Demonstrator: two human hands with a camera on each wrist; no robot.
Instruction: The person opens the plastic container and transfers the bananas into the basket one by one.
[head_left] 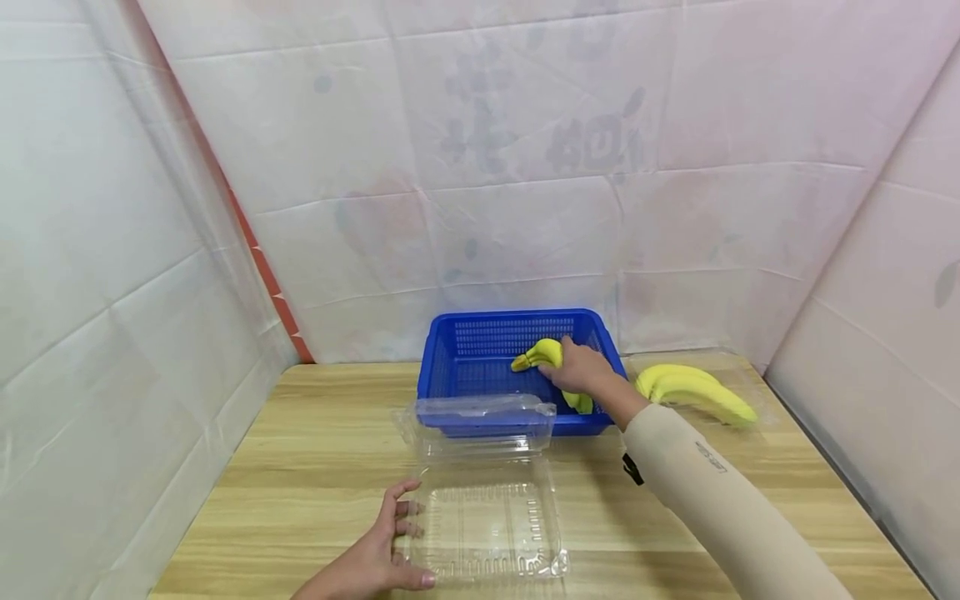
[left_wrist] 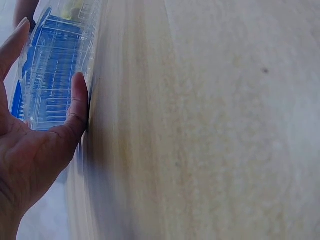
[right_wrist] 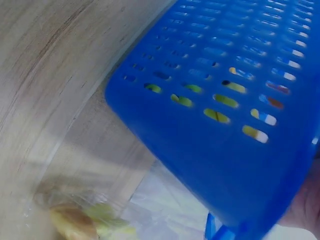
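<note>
My right hand (head_left: pixel 581 368) reaches into the blue plastic basket (head_left: pixel 433 354) and grips yellow bananas (head_left: pixel 546 352), which show on both sides of the hand. In the right wrist view the wall of the basket (right_wrist: pixel 200 145) hides most of that hand; yellow shows through the slots. My left hand (head_left: pixel 375 546) lies at the left side of an open clear plastic clamshell box (head_left: pixel 487 533), thumb by the near corner and fingers spread along the side. In the left wrist view the thumb and a finger of the left hand (left_wrist: pixel 37 145) are extended beside the clear box (left_wrist: pixel 92 50).
On the right stands another clear plastic box (head_left: pixel 720 360) with yellow bananas (head_left: pixel 697 393) in it. The raised lid (head_left: pixel 480 408) of the near box overlaps the basket's front. Wood-grain table (head_left: pixel 315 467) lies below, with white sheeting (head_left: pixel 525 233) behind and at both sides.
</note>
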